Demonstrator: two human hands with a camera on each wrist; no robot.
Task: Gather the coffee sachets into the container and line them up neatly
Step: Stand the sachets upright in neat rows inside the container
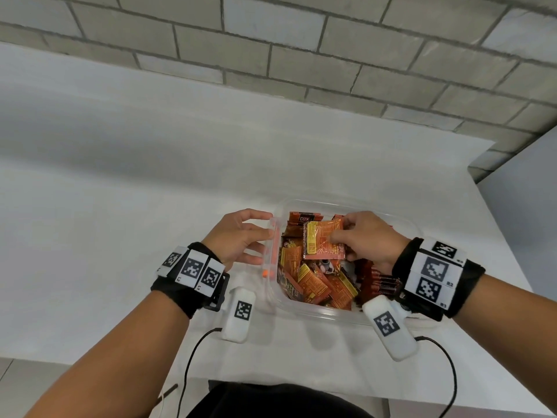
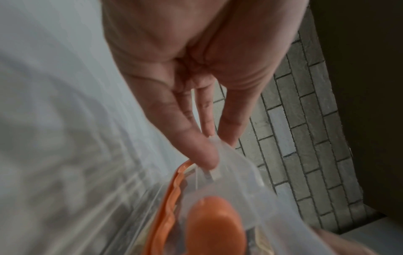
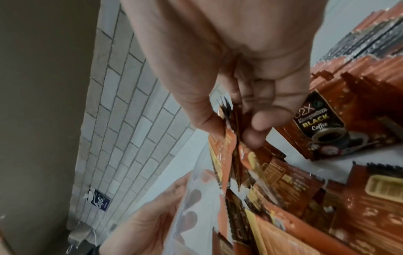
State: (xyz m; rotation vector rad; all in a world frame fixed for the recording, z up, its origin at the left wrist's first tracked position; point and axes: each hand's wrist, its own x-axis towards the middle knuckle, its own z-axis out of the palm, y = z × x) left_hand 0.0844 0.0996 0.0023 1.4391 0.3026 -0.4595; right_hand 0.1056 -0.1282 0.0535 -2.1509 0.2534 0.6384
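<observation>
A clear plastic container [image 1: 316,312] stands on the white table, filled with orange and brown coffee sachets [image 1: 319,285] lying loose at mixed angles. Along its right side, several sachets [image 1: 380,280] stand on edge in a row. My right hand [image 1: 339,229] is over the middle of the container and pinches a small stack of sachets [image 1: 324,241] between thumb and fingers; the right wrist view shows that stack [image 3: 231,155] edge-on below my right hand [image 3: 235,131]. My left hand [image 1: 266,224] rests with fairly straight fingers [image 2: 205,155] against the container's left wall [image 2: 240,172].
An orange seal strip [image 1: 269,263] runs along the container's left rim. The white table [image 1: 120,206] spreads wide to the left and behind, with a grey brick wall [image 1: 331,55] beyond. The table's right edge [image 1: 506,236] lies close to the container. Black cables [image 1: 193,351] trail toward me.
</observation>
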